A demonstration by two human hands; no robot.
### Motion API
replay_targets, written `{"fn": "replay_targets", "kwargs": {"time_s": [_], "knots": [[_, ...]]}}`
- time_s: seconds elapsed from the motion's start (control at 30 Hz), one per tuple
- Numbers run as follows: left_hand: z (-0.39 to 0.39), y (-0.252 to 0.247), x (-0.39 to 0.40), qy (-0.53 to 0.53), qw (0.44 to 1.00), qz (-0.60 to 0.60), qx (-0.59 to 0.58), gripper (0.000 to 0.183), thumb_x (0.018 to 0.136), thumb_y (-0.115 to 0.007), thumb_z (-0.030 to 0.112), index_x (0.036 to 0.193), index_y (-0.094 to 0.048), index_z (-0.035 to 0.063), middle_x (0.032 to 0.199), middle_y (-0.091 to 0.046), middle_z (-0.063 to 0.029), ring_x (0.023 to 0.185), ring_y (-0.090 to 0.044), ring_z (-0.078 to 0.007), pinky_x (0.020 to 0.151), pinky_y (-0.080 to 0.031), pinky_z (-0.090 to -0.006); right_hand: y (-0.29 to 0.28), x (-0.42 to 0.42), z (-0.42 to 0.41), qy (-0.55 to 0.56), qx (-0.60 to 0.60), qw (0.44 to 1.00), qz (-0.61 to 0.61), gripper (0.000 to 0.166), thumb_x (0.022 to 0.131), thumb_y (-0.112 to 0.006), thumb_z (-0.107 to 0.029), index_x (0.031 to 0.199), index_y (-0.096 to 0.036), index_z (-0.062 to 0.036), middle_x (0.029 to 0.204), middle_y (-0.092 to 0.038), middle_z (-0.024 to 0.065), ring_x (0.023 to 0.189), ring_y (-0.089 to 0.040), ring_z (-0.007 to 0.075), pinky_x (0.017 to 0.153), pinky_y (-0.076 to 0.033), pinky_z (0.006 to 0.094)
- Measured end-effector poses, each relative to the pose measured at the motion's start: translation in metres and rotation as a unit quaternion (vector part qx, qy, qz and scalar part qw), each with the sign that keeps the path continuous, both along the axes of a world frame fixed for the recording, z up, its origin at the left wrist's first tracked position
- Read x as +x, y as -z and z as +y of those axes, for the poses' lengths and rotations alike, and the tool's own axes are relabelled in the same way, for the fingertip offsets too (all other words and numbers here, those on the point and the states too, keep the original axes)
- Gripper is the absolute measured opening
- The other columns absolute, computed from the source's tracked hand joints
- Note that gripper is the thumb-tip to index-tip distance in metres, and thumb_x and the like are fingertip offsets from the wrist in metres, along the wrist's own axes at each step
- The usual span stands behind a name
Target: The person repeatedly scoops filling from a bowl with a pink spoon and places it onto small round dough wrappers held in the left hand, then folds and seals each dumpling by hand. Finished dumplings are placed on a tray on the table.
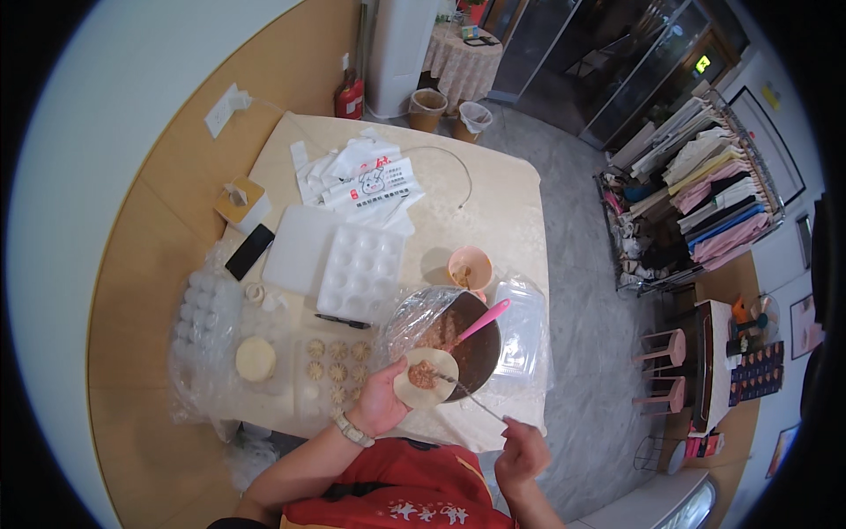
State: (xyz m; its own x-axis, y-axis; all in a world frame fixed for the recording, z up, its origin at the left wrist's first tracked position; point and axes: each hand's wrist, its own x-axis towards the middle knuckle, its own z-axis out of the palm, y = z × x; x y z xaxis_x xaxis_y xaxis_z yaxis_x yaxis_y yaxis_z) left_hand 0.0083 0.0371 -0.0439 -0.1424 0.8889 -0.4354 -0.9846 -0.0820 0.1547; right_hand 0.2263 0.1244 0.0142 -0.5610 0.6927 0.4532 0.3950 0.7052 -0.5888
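Note:
My left hand [383, 401] holds a round dough wrapper [424, 395] on its palm and fingers. A mound of minced filling [423, 375] lies on the wrapper. My right hand [522, 456] grips the end of a thin metal utensil [477, 400], whose far tip touches the filling. Just beyond, a metal bowl [488, 350] of minced filling is partly covered with plastic film, and a pink-handled utensil [486, 319] leans in it. Left of my left hand, a tray holds several pleated dumplings [338, 371]. Farther left lies a stack of round wrappers [256, 359].
A pink bowl [470, 263] stands behind the metal bowl, and clear plastic containers [519, 330] lie to its right. White plastic trays [362, 272], a black pen [342, 321], a phone [249, 252], a tissue box [243, 203] and printed plastic bags [370, 178] occupy the table's left and far parts.

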Motion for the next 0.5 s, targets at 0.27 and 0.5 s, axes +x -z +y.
{"fn": "replay_targets", "kwargs": {"time_s": [0.27,0.5], "knots": [[-0.015,0.028,-0.017,-0.088,0.996,-0.012,0.011,0.045,0.1,-0.043,0.029,0.133,-0.045,-0.0016,0.135,-0.052,-0.0163,0.126,-0.049,-0.0296,0.11,-0.035,-0.045,0.03,-0.009,0.022,0.099,-0.337,0.935,0.038,0.019,0.089,-0.052,0.004,0.1,-0.066,0.0021,0.07,-0.062,0.008,0.058,-0.056,0.0127,0.052,-0.045,0.0258],[-0.058,0.029,-0.048,-0.121,0.99,0.045,-0.052,0.045,0.1,-0.043,0.031,0.133,-0.045,0.0,0.135,-0.052,-0.015,0.126,-0.048,-0.0294,0.11,-0.035,-0.0452,0.073,-0.057,0.029,-0.072,-0.086,0.949,-0.294,0.028,0.069,-0.055,0.006,0.095,-0.062,-0.0009,0.082,-0.063,0.0189,0.076,-0.064,0.0366,0.067,-0.054,0.0436]]}}
